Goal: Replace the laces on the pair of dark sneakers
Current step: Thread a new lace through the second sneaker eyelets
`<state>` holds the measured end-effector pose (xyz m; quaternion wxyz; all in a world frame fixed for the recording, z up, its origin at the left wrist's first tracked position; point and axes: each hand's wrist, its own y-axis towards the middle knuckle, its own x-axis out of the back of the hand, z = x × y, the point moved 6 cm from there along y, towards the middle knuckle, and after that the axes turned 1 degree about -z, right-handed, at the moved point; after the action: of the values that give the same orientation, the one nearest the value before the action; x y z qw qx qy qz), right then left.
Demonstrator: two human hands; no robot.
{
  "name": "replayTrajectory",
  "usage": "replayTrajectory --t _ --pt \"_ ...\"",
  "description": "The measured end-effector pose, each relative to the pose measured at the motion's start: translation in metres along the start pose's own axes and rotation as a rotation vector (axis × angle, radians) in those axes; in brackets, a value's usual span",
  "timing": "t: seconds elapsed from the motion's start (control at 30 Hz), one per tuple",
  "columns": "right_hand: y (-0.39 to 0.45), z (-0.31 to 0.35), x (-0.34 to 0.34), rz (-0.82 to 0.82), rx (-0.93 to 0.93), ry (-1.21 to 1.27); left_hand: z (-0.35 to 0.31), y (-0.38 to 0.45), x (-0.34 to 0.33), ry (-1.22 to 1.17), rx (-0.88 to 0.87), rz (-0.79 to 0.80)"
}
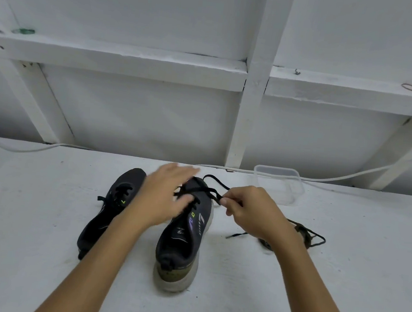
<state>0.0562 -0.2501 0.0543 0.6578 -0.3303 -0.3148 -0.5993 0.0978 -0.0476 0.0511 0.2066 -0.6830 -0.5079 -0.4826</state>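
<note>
Right sneaker mid-lacing; task judged partly complete.

The right sneaker [184,232] stands centre-table, black lace [211,190] crossing its far eyelets only. Right hand [252,211] pinches the lace end; left hand [167,195], fingers straight, rests over the toe. Left sneaker [110,206] appears laced. A loose lace [303,234] lies right, near a plastic container [279,184].

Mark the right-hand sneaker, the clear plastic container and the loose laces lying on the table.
right-hand sneaker [177,277]: head view, heel.
clear plastic container [295,188]: head view, right wall.
loose laces [304,229]: head view, bunched middle.
</note>
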Motion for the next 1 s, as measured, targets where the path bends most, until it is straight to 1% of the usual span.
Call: replayTrajectory --t 0.03,0.07,0.13,0.23,0.3,0.37,0.47,0.6,0.67,0.73,0.8,0.83,0.93,1.0 --pt "0.002 0.006 -0.003 0.003 0.018 -0.004 -0.014 -0.001 -0.007 -0.072 -0.094 0.057" --pt "0.005 0.011 -0.005 0.01 0.033 -0.012 -0.024 -0.002 -0.013 -0.124 -0.15 0.077" --pt "0.007 0.015 -0.009 0.019 0.046 -0.03 -0.028 -0.002 -0.013 -0.183 -0.155 0.022" --pt "0.005 0.003 -0.009 0.011 -0.001 -0.038 -0.01 -0.003 0.003 -0.144 -0.059 -0.151" --pt "0.001 -0.012 -0.009 0.014 -0.049 -0.044 0.011 -0.006 0.018 -0.105 0.051 -0.276" --pt "-0.003 -0.023 -0.011 0.033 -0.09 -0.033 0.031 -0.009 0.028 -0.091 0.174 -0.36" --pt "-0.008 -0.031 -0.019 0.06 -0.118 -0.024 0.049 -0.012 0.032 -0.072 0.306 -0.417" --pt "-0.013 -0.038 -0.031 0.088 -0.147 -0.014 0.066 -0.016 0.037 -0.113 0.457 -0.524" --pt "-0.015 -0.044 -0.034 0.092 -0.166 -0.007 0.073 -0.017 0.041 -0.188 0.513 -0.554" --pt "-0.016 -0.047 -0.037 0.083 -0.179 0.013 0.078 -0.013 0.041 -0.366 0.557 -0.518" --pt "-0.017 -0.048 -0.039 0.075 -0.186 0.022 0.077 -0.009 0.04 -0.511 0.556 -0.509" --pt "-0.018 -0.049 -0.04 0.074 -0.195 0.022 0.076 -0.008 0.041 -0.509 0.525 -0.524" --pt "-0.022 -0.053 -0.045 0.062 -0.233 0.014 0.067 -0.005 0.046 -0.357 0.406 -0.55" --pt "-0.025 -0.056 -0.05 0.048 -0.243 0.037 0.065 -0.005 0.044 -0.282 0.373 -0.522"
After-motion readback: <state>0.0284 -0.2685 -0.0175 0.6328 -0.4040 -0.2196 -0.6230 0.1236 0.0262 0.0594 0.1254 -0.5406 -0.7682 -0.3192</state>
